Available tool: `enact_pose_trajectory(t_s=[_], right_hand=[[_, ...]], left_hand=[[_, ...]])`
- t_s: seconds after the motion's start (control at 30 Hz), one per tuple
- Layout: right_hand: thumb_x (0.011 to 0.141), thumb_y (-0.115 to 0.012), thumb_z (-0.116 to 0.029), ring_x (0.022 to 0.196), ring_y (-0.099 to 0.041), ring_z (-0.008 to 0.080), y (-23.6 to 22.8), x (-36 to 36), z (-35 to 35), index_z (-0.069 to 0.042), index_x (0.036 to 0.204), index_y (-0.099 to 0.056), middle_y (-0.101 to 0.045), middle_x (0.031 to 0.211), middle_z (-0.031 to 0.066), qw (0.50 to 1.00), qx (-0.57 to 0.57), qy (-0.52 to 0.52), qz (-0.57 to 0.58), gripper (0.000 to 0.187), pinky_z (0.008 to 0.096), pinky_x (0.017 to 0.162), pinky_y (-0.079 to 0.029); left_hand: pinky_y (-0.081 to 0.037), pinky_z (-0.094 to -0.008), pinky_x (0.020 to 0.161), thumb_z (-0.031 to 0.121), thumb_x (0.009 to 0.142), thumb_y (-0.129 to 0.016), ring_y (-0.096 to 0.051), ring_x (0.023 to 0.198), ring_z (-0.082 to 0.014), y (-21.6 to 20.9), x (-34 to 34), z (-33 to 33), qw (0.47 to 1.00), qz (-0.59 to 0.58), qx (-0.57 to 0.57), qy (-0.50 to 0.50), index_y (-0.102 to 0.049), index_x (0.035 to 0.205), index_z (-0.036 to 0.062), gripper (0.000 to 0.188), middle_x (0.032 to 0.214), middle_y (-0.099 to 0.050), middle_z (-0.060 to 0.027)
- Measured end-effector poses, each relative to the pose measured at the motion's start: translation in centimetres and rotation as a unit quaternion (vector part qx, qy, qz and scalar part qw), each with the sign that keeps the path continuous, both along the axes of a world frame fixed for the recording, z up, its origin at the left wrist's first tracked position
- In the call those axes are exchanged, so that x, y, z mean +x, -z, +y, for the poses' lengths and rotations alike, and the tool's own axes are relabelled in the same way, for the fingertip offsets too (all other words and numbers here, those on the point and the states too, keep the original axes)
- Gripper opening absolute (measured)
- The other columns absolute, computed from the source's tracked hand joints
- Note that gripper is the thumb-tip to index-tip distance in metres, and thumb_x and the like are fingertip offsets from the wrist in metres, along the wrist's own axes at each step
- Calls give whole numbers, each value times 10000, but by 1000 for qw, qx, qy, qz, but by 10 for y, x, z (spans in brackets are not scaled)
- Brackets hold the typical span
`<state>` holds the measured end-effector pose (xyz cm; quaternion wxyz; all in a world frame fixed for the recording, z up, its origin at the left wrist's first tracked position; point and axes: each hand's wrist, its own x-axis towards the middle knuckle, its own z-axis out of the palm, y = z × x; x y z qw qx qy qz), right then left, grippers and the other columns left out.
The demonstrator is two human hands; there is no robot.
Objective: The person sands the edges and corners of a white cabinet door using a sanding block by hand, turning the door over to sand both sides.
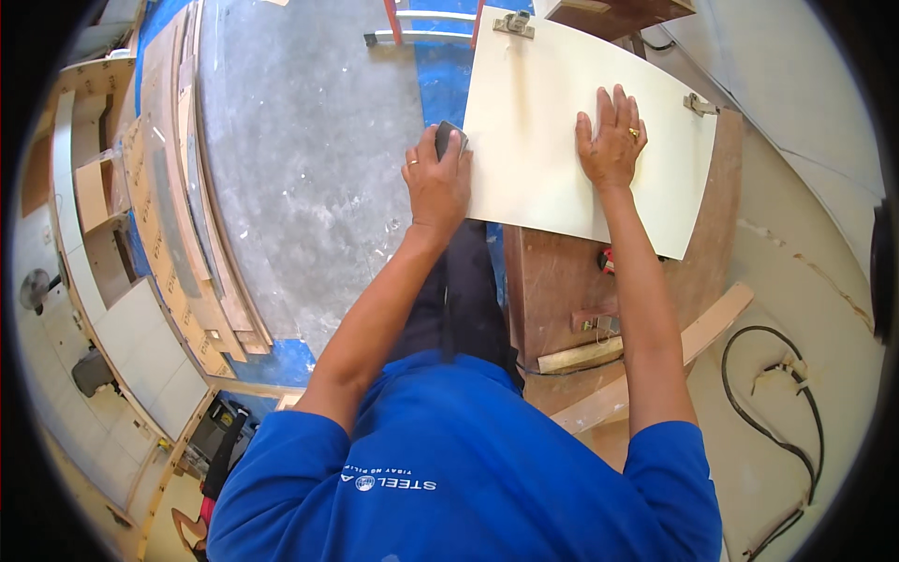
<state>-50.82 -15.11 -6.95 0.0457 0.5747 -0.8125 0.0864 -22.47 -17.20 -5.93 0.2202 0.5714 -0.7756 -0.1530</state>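
Observation:
A white cabinet door panel (534, 131) lies on a brown wooden surface, with metal hinges (514, 25) along its far left and right side. My left hand (436, 187) is closed around a dark grey sanding block (449, 140), held against the panel's left edge. Its palm side and part of the block are hidden. On the panel's face, right of the middle, my right hand (611, 148) rests flat with the fingers stretched out and nothing in them.
Under the panel stands the brown wooden bench (552, 290); a red tool (607, 260) peeks out there. Wood strips (707, 323) and black cable (815, 450) lie to the right. Long boards (192, 187) lie left, a ladder (435, 26) ahead. Another person's arm (192, 534) shows at lower left.

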Motion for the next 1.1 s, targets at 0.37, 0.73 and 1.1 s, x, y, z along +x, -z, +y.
enact_pose_trajectory(t_s=[0.37, 0.73, 1.1], right_hand=[[985, -536, -467, 1519, -288, 336, 2, -1, 1, -188, 1501, -496, -377, 1618, 103, 1000, -2, -3, -8, 589, 573, 1211, -194], [979, -554, -463, 1522, -283, 345, -2, -3, 0, -189, 1503, -485, -357, 1628, 101, 1000, 0, -7, -4, 595, 584, 1204, -201], [974, -561, -445, 1522, -274, 354, -1, -3, 2, -173, 1506, -463, -354, 1621, 107, 1000, -4, -9, -19, 606, 611, 1195, -201]], left_hand=[[-389, -518, 946, 224, 918, -683, -502, 1172, -371, -4, -24, -4, 994, -91, -58, -13, -640, 1326, 87, 433, 1511, -485, -115], [-389, -502, 905, 161, 898, -653, -503, 1118, -342, -9, -34, -29, 998, -63, -32, -8, -648, 1287, 67, 399, 1415, -538, -70], [-411, -502, 910, 164, 901, -658, -531, 1099, -355, -5, -40, -50, 995, -82, -58, -8, -684, 1246, 84, 355, 1363, -587, -43]])
